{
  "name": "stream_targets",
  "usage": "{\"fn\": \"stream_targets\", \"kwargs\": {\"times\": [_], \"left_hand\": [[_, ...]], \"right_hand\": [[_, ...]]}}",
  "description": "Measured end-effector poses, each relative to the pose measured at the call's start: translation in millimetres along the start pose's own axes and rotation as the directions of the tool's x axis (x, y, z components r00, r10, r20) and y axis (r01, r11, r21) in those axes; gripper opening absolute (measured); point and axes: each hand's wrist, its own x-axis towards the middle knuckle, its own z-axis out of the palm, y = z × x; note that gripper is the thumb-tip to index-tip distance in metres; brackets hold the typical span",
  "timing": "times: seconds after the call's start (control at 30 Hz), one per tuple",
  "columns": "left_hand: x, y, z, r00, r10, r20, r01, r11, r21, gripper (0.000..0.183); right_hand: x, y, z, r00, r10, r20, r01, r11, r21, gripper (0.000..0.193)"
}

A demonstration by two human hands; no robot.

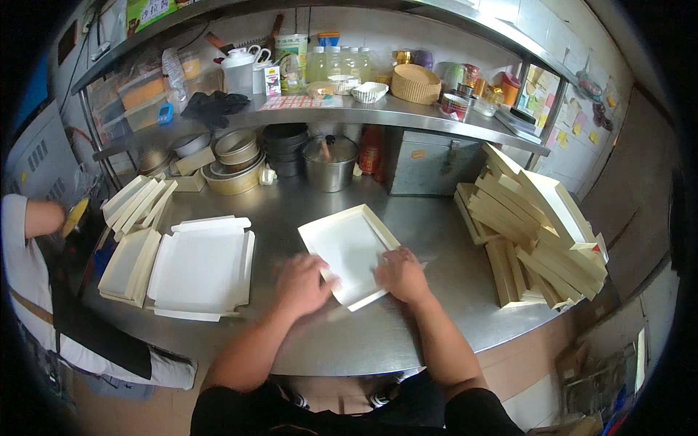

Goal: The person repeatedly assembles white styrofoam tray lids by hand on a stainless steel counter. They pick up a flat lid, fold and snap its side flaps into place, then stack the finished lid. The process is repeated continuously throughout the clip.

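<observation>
A shallow cardboard box (343, 251), white inside with cream outer walls, lies turned at an angle on the steel table before me. My left hand (304, 285), a little blurred, is closed at its near left wall, thumb toward the inside. On the right wall, my right hand (403, 275) is closed, fingers curled over the edge. To the left lies a stack of flat white box blanks (202, 265) with their side flaps spread.
Folded boxes (542, 232) form a tall, leaning pile at the right; more boxes (131, 265) stand at the left. Along the back are pots (330, 163) and a grey metal case (427, 163), below a loaded shelf (320, 112). Another person's arm (42, 216) shows at far left.
</observation>
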Motion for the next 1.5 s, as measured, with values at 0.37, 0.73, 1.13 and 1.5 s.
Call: {"fn": "stream_targets", "kwargs": {"times": [0.37,0.73,1.13,1.5], "left_hand": [[15.2,-56.0,5.4,0.996,0.018,0.089,-0.021,0.999,0.029,0.056],[21.7,-54.1,36.5,0.935,0.256,-0.246,-0.241,0.966,0.090,0.022],[25.3,-59.1,49.8,0.951,0.137,-0.279,-0.122,0.990,0.071,0.026],[9.7,-39.6,54.8,0.941,0.312,-0.132,-0.334,0.922,-0.195,0.021]], "right_hand": [[5.0,-6.5,-14.7,0.981,0.050,0.185,-0.100,0.957,0.272,0.051],[17.9,-1.2,15.6,0.989,0.145,0.027,-0.146,0.989,0.034,0.027],[11.3,-26.0,23.5,0.990,-0.130,-0.045,0.112,0.952,-0.285,0.028],[12.9,-41.2,24.6,0.965,-0.210,0.155,0.212,0.977,0.005,0.021]]}}
